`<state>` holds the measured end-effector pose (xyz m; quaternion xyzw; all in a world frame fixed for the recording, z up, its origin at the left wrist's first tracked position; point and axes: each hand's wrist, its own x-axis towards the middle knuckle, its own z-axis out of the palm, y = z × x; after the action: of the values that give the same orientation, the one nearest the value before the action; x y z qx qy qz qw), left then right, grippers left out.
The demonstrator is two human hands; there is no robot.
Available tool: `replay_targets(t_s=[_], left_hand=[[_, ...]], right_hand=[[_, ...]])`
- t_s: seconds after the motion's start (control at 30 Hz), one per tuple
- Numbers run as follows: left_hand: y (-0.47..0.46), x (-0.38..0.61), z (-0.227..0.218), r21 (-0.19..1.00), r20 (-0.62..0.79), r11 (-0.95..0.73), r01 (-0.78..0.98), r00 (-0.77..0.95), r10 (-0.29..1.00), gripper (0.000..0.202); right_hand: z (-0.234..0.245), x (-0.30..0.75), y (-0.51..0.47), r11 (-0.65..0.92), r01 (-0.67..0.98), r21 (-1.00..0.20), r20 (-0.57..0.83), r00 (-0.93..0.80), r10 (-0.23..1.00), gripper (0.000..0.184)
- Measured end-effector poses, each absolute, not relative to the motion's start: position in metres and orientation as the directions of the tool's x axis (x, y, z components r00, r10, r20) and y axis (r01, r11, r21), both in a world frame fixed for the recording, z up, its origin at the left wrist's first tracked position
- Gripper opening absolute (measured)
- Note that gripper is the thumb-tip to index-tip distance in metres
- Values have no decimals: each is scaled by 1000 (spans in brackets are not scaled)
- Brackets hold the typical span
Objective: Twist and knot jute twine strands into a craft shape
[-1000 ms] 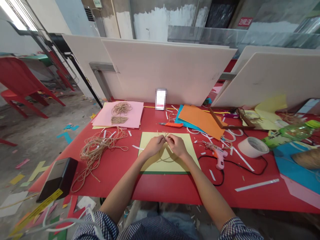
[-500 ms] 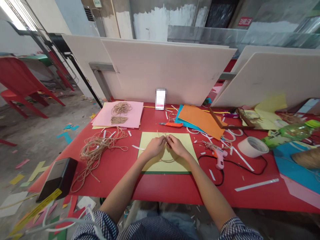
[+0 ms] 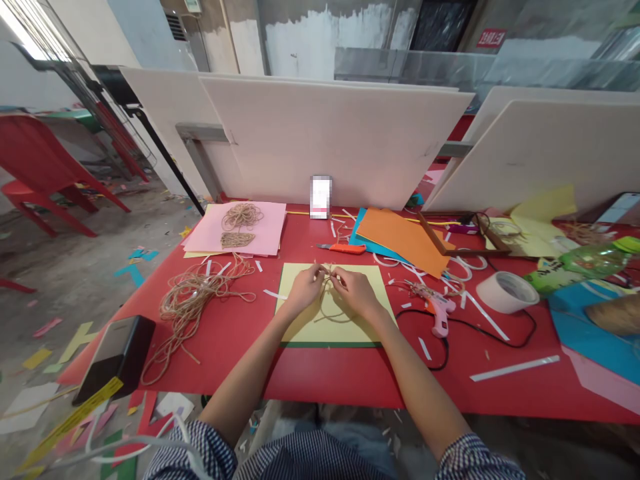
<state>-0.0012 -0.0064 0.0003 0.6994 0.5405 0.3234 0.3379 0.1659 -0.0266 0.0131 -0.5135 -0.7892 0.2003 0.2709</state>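
Both my hands meet over a pale yellow sheet (image 3: 300, 328) on the red table (image 3: 350, 377). My left hand (image 3: 305, 288) and my right hand (image 3: 355, 291) each pinch a strand of brown twine (image 3: 331, 313), fingers closed, a short gap between them. The twine hangs in a loop down onto the sheet between my wrists. A large loose pile of the same twine (image 3: 193, 298) lies to the left of the sheet.
A pink sheet (image 3: 265, 230) with two twine coils lies at back left. An orange knife (image 3: 345, 249), orange paper (image 3: 400, 240), a pink glue gun (image 3: 439, 313) with black cord, a tape roll (image 3: 506, 292), a green bottle (image 3: 583, 263) and a black box (image 3: 117, 353) surround me. White boards stand behind.
My hands have shifted slightly away from me and drawn a little apart on the twine. The loop below them has changed shape.
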Motion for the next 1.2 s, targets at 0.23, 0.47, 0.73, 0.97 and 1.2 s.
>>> replay_targets(t_s=[0.23,0.47,0.73,0.97,1.2], left_hand=[[-4,-4,-1,978,-143,68,198,401,905,21],[-10,4,6,806,71,-221,550,280,957,19],[-19,12,3,501,211,-313,807,236,949,18],[-16,6,8,569,265,-331,753,213,940,13],[15,-46,6,822,113,35,569,-224,968,21]], right_hand=[[11,163,-27,429,771,-472,272,-335,902,19],[3,147,-32,199,640,-743,256,-4,967,27],[-11,138,-27,38,263,-964,62,82,995,40],[-12,146,-23,75,247,-966,111,135,985,42],[-8,163,-18,89,316,-945,148,168,975,38]])
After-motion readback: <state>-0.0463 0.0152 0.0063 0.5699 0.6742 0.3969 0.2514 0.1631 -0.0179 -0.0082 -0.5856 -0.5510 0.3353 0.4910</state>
